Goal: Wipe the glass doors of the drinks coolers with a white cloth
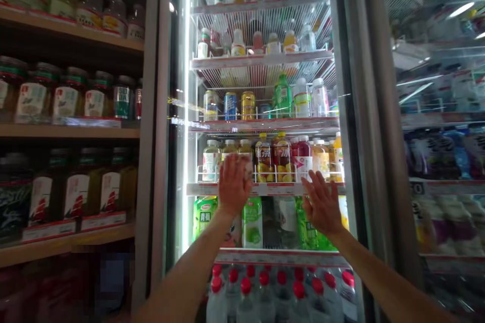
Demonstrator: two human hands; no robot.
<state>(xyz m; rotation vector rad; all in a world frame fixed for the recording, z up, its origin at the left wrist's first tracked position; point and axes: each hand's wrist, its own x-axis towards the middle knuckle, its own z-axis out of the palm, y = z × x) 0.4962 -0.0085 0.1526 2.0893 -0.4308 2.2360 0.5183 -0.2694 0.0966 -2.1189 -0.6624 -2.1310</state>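
Note:
Both my arms stretch toward a lit drinks fridge. In front of the bottle row, my left hand (235, 181) is raised with its fingers extended and close together, slightly blurred, holding nothing visible. It covers part of the clear-capped bottles behind it. My right hand (322, 202) is lower and to the right, its fingers spread and nothing in them. Near it are a red drink bottle (303, 155) and a green pack (307, 227). Between the hands stand dark tea bottles with yellow caps (264, 157). Whether either hand touches glass or a shelf, I cannot tell.
Cans (248, 106) and a green bottle (283, 95) occupy a higher wire shelf (265, 123). Red-capped bottles (264, 292) fill the bottom. Metal door frames (373, 111) flank the fridge. Wooden shelves (71, 131) with jars and bottles stand left; another stocked cooler (447, 181) is right.

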